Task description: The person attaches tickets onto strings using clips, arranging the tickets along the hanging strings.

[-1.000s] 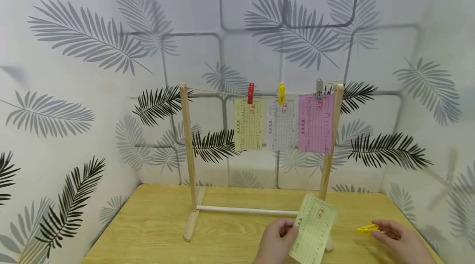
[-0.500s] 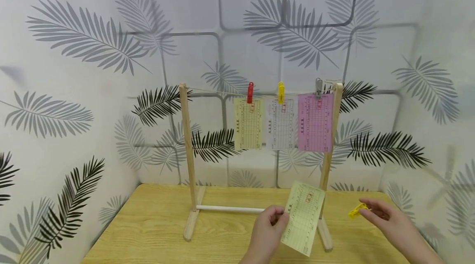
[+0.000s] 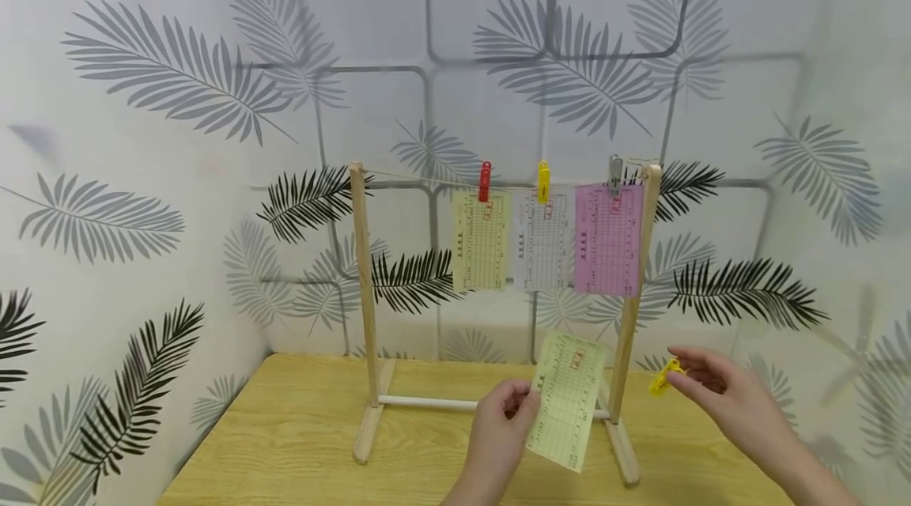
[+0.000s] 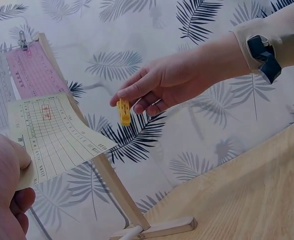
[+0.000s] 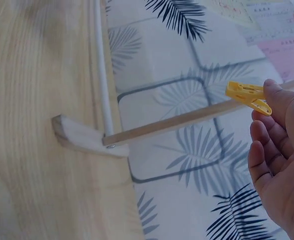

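My left hand [image 3: 498, 427] pinches the left edge of a pale yellow printed slip [image 3: 568, 403], which tilts above the table in front of the wooden rack. To its right, my right hand [image 3: 733, 403] holds a yellow clothespin [image 3: 666, 377] between thumb and fingertips, apart from the slip. Behind them, three slips hang on the rack's string: a yellow slip [image 3: 481, 249] under a red clothespin [image 3: 485, 182], a white slip [image 3: 544, 249] under a yellow clip [image 3: 544, 181], and a pink slip [image 3: 607, 245] under a grey clip [image 3: 615, 175].
The rack has a left post [image 3: 362, 285], a right post [image 3: 629, 324] and a low white crossbar [image 3: 427, 403]. Its feet stand on a wood-grain table [image 3: 285, 443]. A leaf-patterned wall [image 3: 213, 174] rises behind. The string's left stretch carries no slip.
Both hands have risen and moved left, bringing the yellow slip and the yellow clothespin toward the rack. The clothespin has turned from nearly level to steeply tilted. The hanging slips stay put.
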Tool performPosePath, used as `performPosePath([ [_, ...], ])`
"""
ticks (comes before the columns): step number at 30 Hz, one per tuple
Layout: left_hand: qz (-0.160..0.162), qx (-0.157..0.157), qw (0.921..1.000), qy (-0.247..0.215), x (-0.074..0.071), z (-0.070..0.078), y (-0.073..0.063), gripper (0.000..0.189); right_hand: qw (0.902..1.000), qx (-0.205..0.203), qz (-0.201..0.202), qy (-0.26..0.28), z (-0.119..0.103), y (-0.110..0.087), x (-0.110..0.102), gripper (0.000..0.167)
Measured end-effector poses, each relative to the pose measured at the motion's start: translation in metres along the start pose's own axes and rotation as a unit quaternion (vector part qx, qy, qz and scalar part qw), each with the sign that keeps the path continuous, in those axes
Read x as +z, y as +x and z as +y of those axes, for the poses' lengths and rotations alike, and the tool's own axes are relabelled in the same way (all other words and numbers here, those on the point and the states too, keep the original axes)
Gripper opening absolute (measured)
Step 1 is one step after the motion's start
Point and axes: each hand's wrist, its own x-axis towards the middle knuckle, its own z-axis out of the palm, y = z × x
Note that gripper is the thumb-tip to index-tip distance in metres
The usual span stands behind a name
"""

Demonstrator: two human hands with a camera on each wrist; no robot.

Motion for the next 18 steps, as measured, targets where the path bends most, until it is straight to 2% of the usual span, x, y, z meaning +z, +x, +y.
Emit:
performPosePath([
  [4, 0.013, 0.008, 0.9999, 0.004, -0.005, 0.005, 0.003, 0.010, 0.9998, -0.013, 0.011, 0.006, -0.016, 0.003, -0.001, 0.056],
  [12, 0.038, 0.030, 0.9986, 0.018, -0.017, 0.015, 0.007, 0.011, 0.9987, -0.035, 0.035, -0.016, -0.044, 0.007, -0.002, 0.048],
  [18, 0.054, 0.034, 0.9980, 0.009, -0.024, 0.025, 0.008, 0.011, 0.9942, -0.090, 0.055, -0.021, -0.068, 0.011, -0.005, 0.038],
])
